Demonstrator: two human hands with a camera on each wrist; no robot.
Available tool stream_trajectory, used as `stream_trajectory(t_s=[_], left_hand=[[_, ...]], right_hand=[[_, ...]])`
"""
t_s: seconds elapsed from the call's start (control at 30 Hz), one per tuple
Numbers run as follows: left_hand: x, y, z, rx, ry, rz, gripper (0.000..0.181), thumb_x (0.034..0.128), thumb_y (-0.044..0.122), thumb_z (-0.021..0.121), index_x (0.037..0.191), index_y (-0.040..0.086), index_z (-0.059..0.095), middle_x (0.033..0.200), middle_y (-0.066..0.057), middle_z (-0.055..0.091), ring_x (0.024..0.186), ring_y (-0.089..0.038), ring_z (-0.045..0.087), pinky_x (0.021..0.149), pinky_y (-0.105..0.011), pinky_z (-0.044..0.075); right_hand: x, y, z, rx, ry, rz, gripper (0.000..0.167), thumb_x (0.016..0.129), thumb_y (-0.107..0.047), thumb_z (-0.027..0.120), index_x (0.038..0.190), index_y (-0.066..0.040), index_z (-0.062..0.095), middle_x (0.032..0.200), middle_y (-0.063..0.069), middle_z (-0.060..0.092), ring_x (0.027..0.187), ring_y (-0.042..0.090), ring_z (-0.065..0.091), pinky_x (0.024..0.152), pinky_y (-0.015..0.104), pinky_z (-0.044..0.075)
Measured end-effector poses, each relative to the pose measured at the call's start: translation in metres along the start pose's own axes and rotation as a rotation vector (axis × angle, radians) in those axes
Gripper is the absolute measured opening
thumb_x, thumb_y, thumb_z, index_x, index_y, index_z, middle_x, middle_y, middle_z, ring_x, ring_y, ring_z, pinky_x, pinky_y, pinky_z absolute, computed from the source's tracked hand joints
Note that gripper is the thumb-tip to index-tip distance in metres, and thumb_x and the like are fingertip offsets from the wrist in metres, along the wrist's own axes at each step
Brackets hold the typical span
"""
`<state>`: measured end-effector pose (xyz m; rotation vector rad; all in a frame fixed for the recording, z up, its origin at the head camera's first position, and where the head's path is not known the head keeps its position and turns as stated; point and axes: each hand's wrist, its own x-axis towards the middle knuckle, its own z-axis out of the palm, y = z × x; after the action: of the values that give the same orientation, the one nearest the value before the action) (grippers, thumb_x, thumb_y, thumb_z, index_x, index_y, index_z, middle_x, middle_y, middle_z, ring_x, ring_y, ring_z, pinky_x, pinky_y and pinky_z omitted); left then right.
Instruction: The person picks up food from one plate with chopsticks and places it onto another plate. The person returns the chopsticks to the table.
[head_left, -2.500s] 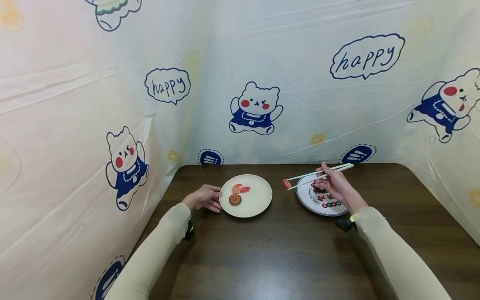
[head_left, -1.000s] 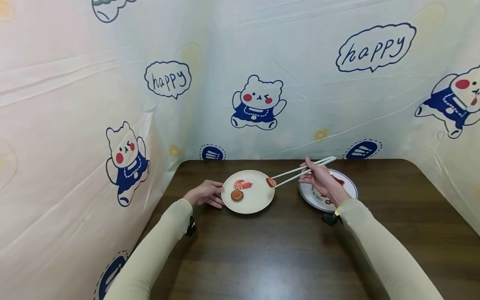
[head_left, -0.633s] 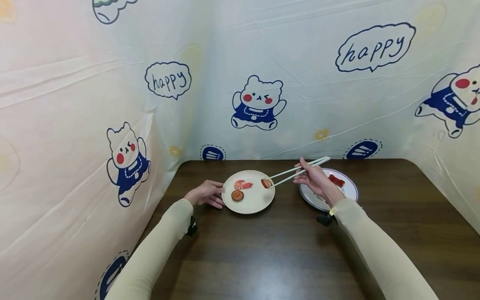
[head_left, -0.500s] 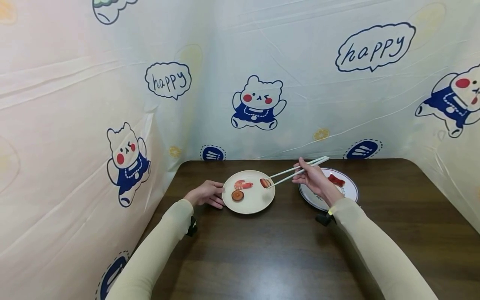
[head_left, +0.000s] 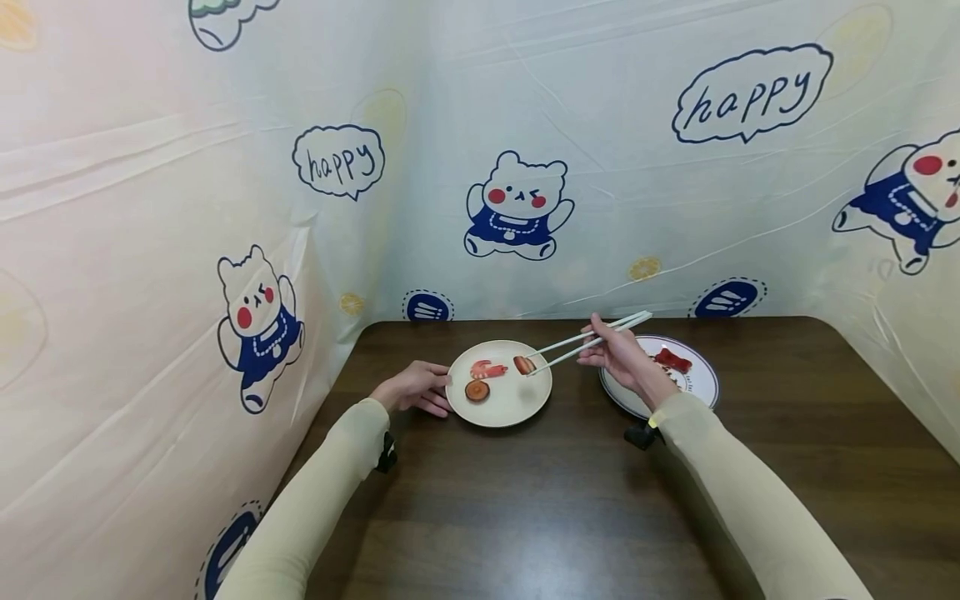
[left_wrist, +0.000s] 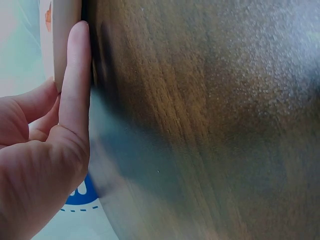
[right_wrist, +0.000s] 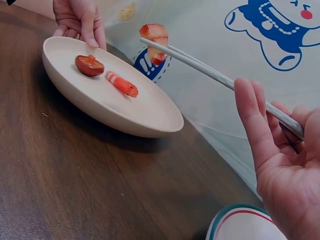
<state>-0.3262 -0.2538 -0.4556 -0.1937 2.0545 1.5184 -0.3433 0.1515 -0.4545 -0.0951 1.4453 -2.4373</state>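
Observation:
My left hand (head_left: 412, 388) holds the cream plate (head_left: 516, 410) by its left rim, thumb at the edge and fingers underneath, in the left wrist view (left_wrist: 65, 130). On that plate lie a shrimp (head_left: 489, 369) and a brown mushroom cap (head_left: 477, 391). With my right hand (head_left: 624, 358) I hold a pair of pale chopsticks (right_wrist: 212, 74). Their tips pinch a red-and-pale layered piece of meat (right_wrist: 155, 44). It hangs above the cream plate's right part, apart from the surface as the right wrist view shows.
To the right, partly under my right forearm, stands a blue-rimmed white plate (head_left: 701, 396) with printed pictures. A dark red food piece (head_left: 672, 360) lies on it. The brown wooden table (head_left: 510, 517) ends at a patterned curtain (head_left: 420, 208) behind and at the left.
My right hand has carried the chopsticks and the meat leftward, from beside the blue-rimmed plate to over the cream plate. My left hand has stayed at the cream plate's rim.

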Motion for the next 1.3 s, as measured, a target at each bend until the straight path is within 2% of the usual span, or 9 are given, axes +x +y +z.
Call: stream_trajectory(t_s=[0.2,0.5,0.83,1.07,1.3], left_hand=[[-0.001,0.0,0.001,-0.001,0.002,-0.004,0.048,0.1124,0.012,0.051,0.158,-0.001,0.043,0.106,-0.023,0.07,0.081,-0.029,0.076,0.077,-0.045,0.067],[-0.002,0.0,0.002,-0.006,-0.007,-0.004,0.048,0.1127,0.013,0.051,0.158,0.0,0.043,0.107,-0.023,0.071,0.081,-0.028,0.076,0.078,-0.046,0.066],[-0.003,0.001,0.002,-0.007,-0.016,0.008,0.048,0.1125,0.011,0.05,0.159,-0.002,0.041,0.105,-0.023,0.071,0.081,-0.028,0.076,0.078,-0.046,0.066],[-0.002,0.001,0.002,-0.01,-0.006,0.007,0.047,0.1127,0.012,0.051,0.158,0.0,0.044,0.105,-0.023,0.071,0.08,-0.028,0.076,0.077,-0.047,0.066],[-0.003,0.001,0.001,-0.005,-0.005,0.007,0.047,0.113,0.013,0.05,0.158,0.0,0.044,0.106,-0.023,0.071,0.081,-0.028,0.076,0.078,-0.046,0.066]], right_hand=[[0.002,0.008,0.004,-0.015,0.008,-0.006,0.041,0.114,-0.031,0.048,0.117,0.01,0.054,0.082,0.011,0.064,0.062,0.019,0.071,0.07,0.035,0.067],[0.005,0.021,0.009,-0.058,0.043,-0.02,0.04,0.114,-0.032,0.049,0.114,0.007,0.056,0.079,0.007,0.066,0.063,0.018,0.071,0.071,0.036,0.067],[0.009,0.031,0.016,-0.047,0.054,-0.027,0.047,0.114,-0.029,0.047,0.123,0.017,0.05,0.075,0.008,0.067,0.062,0.019,0.072,0.069,0.037,0.067],[0.01,0.034,0.02,-0.065,0.064,-0.018,0.045,0.115,-0.029,0.045,0.121,0.016,0.051,0.074,0.006,0.069,0.063,0.018,0.072,0.07,0.035,0.067],[0.015,0.039,0.022,-0.063,0.08,-0.019,0.044,0.114,-0.029,0.048,0.118,0.014,0.053,0.077,0.01,0.07,0.062,0.02,0.072,0.07,0.037,0.067]])
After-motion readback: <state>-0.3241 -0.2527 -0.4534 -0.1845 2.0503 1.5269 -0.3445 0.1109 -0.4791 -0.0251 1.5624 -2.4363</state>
